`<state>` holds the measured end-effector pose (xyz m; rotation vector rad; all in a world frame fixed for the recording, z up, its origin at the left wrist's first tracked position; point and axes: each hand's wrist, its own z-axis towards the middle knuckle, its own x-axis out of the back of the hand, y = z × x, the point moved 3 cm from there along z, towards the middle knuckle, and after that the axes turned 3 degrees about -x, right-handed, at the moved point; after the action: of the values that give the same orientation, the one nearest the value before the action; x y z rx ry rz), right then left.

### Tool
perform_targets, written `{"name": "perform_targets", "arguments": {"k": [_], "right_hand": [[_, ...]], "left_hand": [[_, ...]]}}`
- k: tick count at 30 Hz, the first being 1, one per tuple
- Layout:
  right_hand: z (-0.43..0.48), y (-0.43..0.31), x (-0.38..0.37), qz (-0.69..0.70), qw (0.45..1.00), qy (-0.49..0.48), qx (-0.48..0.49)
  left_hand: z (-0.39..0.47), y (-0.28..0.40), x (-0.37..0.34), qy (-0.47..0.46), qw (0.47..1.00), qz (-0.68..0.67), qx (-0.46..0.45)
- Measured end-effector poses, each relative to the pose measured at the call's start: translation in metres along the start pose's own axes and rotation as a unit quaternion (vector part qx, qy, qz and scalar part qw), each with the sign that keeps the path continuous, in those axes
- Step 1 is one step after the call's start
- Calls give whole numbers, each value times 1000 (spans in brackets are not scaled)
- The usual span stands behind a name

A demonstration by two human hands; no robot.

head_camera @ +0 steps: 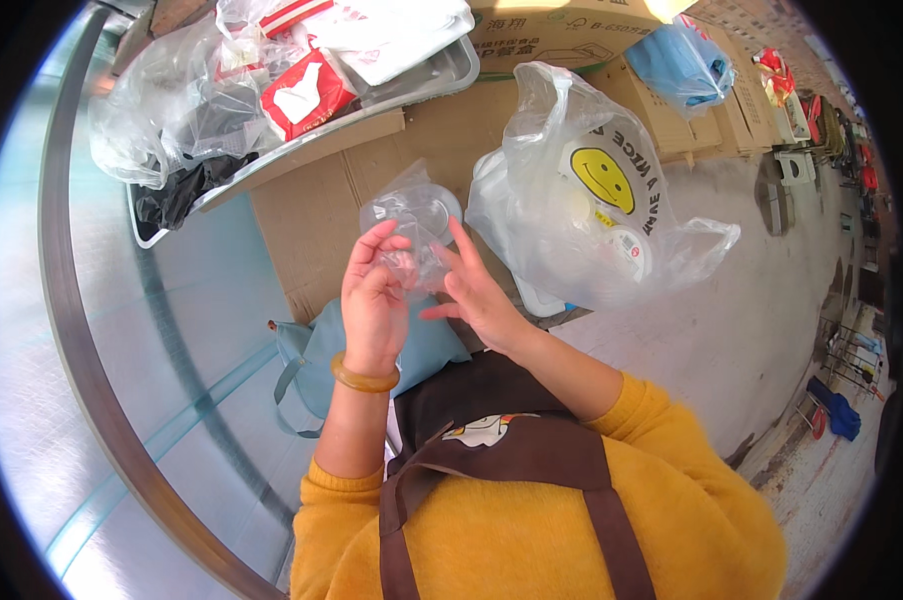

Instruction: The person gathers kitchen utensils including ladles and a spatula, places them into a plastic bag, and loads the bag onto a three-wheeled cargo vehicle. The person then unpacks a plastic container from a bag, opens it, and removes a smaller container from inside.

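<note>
Between my hands is a thin clear plastic bag [400, 193] with a see-through round plastic container or lid [444, 204] in it. My left hand [376, 300], with an amber-coloured bangle [366, 374] at the wrist, has its curled fingers closed on the near part of the bag. At the bag's right side, my right hand [481, 296] touches the film with its fingers partly spread. Whether it also pinches the film cannot be made out. Below my hands lies a light blue bag [369, 330] with a strap.
A translucent carrier bag [571, 225] with a smiley print holds round tubs on the right. A metal tray [451, 71] at upper left carries plastic bags and a red tissue pack [309, 94]. Cardboard boxes [556, 34] stand behind. A metal rail [68, 300] curves along the left.
</note>
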<state>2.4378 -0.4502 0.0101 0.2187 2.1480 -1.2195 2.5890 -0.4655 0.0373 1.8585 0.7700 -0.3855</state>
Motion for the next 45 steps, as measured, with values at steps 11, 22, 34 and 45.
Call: {"name": "perform_targets", "arguments": {"k": [11, 22, 34, 45], "right_hand": [[-22, -103, 0, -168, 981, -32, 95], [-43, -152, 179, -610, 768, 191, -40], [27, -56, 259, -286, 891, 342, -88], [24, -84, 260, -84, 972, 194, -104]], "left_hand": [[-14, 7, -50, -160, 918, 361, -25], [35, 41, -91, 125, 872, 283, -379], [198, 108, -117, 155, 709, 600, -337], [1, -69, -189, -291, 533, 662, -439]]}}
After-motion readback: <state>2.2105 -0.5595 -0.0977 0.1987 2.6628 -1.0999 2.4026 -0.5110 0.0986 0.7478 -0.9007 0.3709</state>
